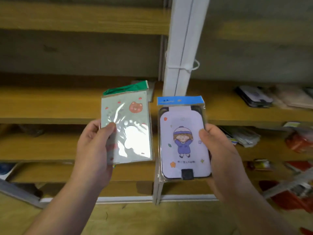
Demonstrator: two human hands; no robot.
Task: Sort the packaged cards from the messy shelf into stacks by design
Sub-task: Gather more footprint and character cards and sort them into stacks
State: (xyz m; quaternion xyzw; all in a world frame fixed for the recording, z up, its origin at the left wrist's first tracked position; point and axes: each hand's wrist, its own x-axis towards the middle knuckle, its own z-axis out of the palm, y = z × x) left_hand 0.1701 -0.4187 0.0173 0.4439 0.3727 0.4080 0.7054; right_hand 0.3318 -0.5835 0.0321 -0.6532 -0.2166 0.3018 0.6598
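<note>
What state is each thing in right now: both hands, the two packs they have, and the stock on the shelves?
Left hand: grips the green-topped pack, thumb on its front.
Green-topped pack: held upright, sealed, bear design facing the camera.
Right hand: grips the blue-topped pack by its edge.
Blue-topped pack: held upright, sealed, girl design facing out.
Shelf packs: lying loose and unsorted on the right-hand shelves, blurred.
</note>
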